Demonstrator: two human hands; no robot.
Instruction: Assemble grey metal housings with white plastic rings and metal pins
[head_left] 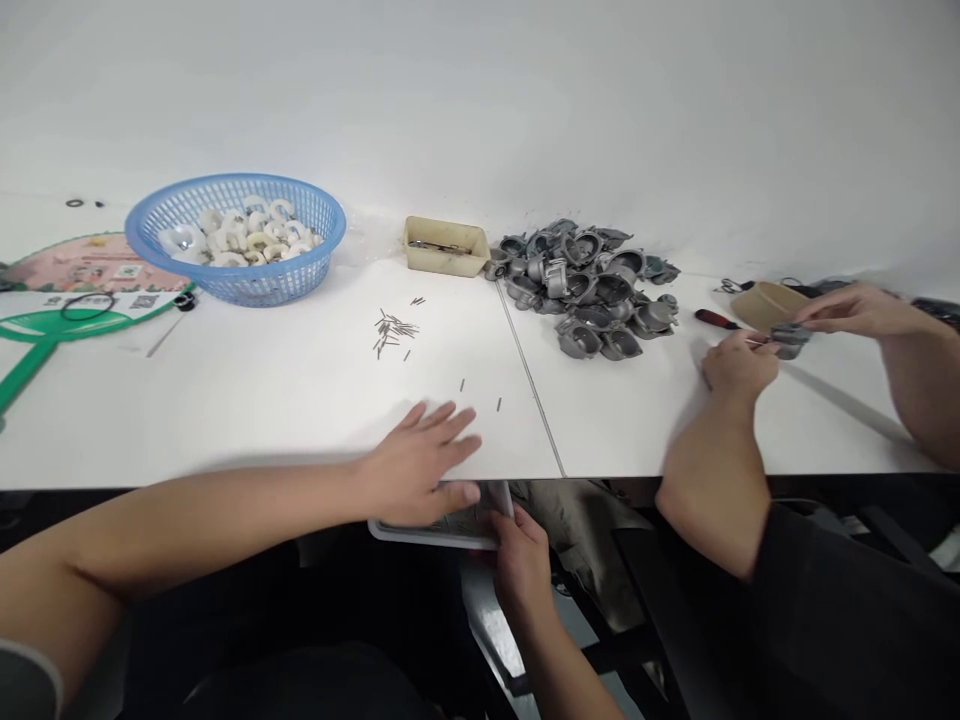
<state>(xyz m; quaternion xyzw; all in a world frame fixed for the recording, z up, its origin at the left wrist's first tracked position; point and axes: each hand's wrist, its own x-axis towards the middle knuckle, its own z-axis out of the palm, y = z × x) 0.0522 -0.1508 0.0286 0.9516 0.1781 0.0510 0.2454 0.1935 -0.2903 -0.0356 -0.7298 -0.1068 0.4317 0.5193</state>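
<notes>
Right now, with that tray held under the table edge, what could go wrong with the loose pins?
The left hand is spread on the white table near the loose metal pins, while the right hand holds a white tray below the edge. Pins swept off might miss the tray and fall. Two stray pins lie apart from the cluster and could be missed, one close to the table seam.

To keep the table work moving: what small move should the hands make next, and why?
Probably sweep the short metal pin near the left hand toward the edge of the white table with that hand: the right hand holds a white plastic tray just below the edge, so it could drop in.
</notes>
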